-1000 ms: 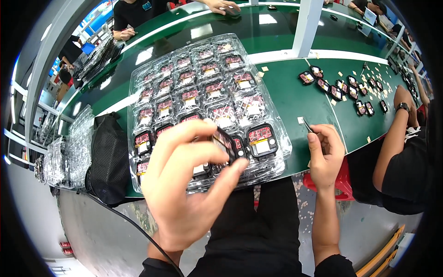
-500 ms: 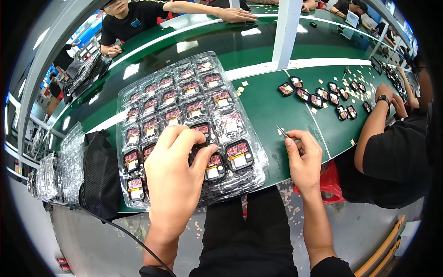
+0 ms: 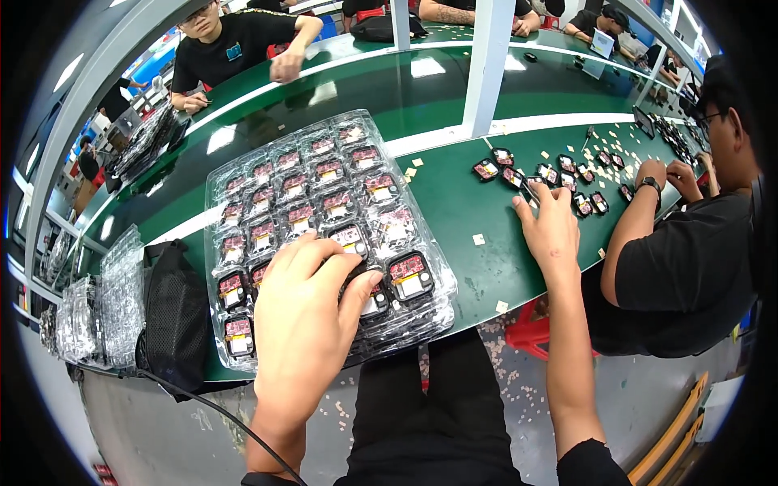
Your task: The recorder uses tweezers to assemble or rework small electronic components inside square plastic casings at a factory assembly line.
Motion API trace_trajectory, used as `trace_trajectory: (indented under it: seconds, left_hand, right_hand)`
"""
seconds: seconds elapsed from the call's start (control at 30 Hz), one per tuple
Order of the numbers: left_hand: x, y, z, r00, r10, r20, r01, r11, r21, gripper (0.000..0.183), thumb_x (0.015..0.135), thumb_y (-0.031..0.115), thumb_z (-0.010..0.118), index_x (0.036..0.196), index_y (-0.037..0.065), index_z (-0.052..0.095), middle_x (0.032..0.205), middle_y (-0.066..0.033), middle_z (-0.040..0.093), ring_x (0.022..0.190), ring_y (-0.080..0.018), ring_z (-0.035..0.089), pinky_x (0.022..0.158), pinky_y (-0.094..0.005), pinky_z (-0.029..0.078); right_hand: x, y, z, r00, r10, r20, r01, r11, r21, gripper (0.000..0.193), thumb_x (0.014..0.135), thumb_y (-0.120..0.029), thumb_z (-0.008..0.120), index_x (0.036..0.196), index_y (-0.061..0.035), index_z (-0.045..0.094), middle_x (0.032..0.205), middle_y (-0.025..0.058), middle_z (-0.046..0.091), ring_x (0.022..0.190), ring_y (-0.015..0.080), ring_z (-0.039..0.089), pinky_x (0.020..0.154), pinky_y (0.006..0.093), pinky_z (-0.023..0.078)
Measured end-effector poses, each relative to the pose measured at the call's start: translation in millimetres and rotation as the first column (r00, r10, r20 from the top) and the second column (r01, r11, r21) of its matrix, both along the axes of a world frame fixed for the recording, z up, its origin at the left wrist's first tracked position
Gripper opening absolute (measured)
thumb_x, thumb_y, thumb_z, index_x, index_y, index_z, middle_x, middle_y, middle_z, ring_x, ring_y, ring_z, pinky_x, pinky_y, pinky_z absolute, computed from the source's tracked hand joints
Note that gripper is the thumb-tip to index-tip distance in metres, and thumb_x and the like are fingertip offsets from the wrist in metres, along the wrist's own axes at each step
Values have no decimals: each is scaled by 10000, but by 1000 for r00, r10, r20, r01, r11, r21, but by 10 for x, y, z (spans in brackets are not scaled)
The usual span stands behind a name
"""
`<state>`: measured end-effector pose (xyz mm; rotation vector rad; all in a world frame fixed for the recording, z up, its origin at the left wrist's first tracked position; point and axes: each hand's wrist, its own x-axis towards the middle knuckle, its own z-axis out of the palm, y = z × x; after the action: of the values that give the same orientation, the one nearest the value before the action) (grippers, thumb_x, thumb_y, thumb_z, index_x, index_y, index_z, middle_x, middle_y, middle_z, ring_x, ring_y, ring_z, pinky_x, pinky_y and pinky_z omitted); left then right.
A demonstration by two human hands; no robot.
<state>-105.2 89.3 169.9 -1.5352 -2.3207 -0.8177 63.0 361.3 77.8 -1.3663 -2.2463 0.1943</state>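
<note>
My left hand (image 3: 304,304) rests over a clear plastic tray (image 3: 442,279), its fingers curled and thumb bent round a small black case that they partly hide. Similar rounded black cases (image 3: 411,275), each with a red circuit board and a whitish block, fill the tray's pockets. Off to the right, my right hand (image 3: 551,231) reaches toward a loose group of such cases (image 3: 548,174) on the green table. Between its thumb and fingers are slim metal tweezers (image 3: 531,193), their tips near the closest cases.
A black mesh bag (image 3: 176,320) and stacked clear trays (image 3: 120,292) stand left of the tray. A grey post (image 3: 486,73) rises behind it. One co-worker (image 3: 673,243) sits close on my right; another (image 3: 235,49) sits opposite. Small pale squares (image 3: 479,239) lie scattered on the table (image 3: 486,275).
My right hand has moved away from me and a little right with the tweezers, up to the loose cases. My left hand stays over the tray. The co-worker opposite has drawn back an arm.
</note>
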Motion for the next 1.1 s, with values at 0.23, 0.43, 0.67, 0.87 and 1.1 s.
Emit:
trace_trajectory:
  seconds: [0.23,0.43,0.67,0.87,1.1]
  left_hand:
    - [295,-159,23,976,-154,-151,196,926,323,198,837,55,742,1029,15,708,1102,-169,670,1113,-420,659,990,-526,520]
    - [764,-228,-424,767,-641,38,578,715,394,271,792,130,831,1044,69,750,1064,-126,699,1057,-367,688,949,-492,578]
    - [1157,-265,-1055,-240,-572,784,-100,818,566,661,916,266,780,1379,-47,426,1393,-218,522,1218,-354,613,1051,-492,515]
    - [1092,-262,-1209,-461,-599,655,-149,780,608,660,891,98,797,1420,-22,422,1392,-187,540,1282,-266,560,1062,-379,481]
    - [1050,-336,-1159,-440,-485,755,-154,870,469,746,771,244,913,1341,-16,507,1252,-160,590,1133,-290,647,1002,-417,547]
  right_hand:
    - [52,51,-3,999,4,-44,-6,999,-33,308,924,-324,706,1046,-53,626,1082,164,641,931,412,675,778,511,529]
    - [162,-232,32,967,152,-207,-145,988,45,278,860,-174,775,1014,-15,606,1025,143,699,796,346,693,676,441,533]
    - [672,-1179,78,496,559,-665,-754,657,-11,544,699,-168,940,1077,-28,575,1166,201,732,454,4,356,443,180,349]
    - [723,-1478,19,436,633,-640,-858,507,-83,583,682,-272,958,1067,-48,581,1170,201,730,846,246,766,608,275,583]
    - [664,-1540,60,465,637,-615,-852,511,-115,691,667,-347,947,1163,-34,582,1157,185,663,873,281,717,690,328,587]
